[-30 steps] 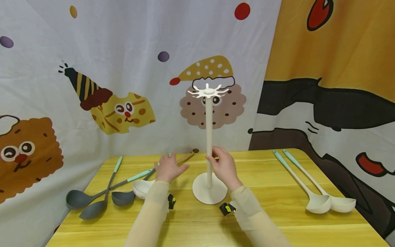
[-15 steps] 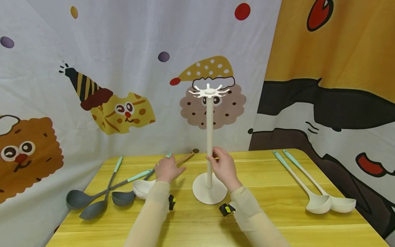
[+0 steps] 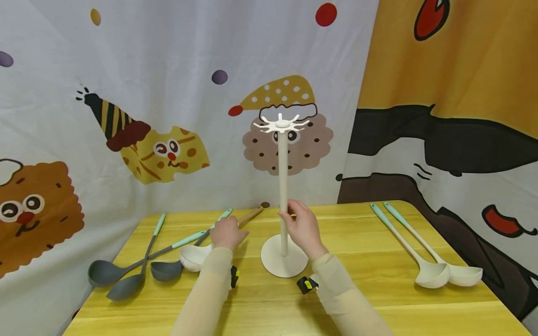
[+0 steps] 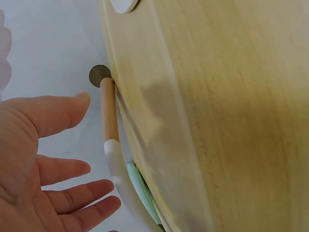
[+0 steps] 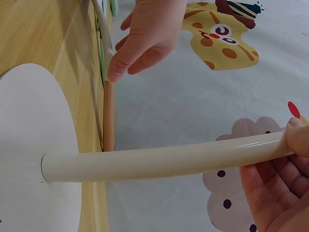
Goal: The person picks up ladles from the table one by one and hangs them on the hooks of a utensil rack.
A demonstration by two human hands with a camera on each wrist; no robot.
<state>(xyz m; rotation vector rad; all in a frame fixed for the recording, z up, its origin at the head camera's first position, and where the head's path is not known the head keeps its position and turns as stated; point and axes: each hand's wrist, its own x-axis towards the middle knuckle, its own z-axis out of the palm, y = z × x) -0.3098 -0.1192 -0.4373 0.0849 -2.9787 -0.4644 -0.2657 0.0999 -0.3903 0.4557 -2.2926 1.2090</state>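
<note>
A cream utensil rack (image 3: pixel 283 186) with a round base and a ring of hooks on top stands mid-table. My right hand (image 3: pixel 304 226) holds its pole between thumb and fingers, as the right wrist view also shows. My left hand (image 3: pixel 228 233) hovers over a white ladle (image 3: pixel 194 257) whose wooden handle (image 4: pixel 110 108) points to the far edge. In the left wrist view its thumb and fingers are spread, with the handle just past the fingertips. Beneath it also lies a grey ladle (image 3: pixel 166 270) with a mint-green handle end, partly hidden by the hand.
Two more grey ladles (image 3: pixel 102 273) lie crossed at the left of the wooden table (image 3: pixel 269 310). On the right, two white ladles (image 3: pixel 433 275) with mint handles lie side by side. A printed cloth (image 3: pixel 176 60) hangs behind the table.
My left hand has lowered slightly towards the ladle handles, and its fingers point further down. My right hand stays on the rack's pole. The head view has shifted a little.
</note>
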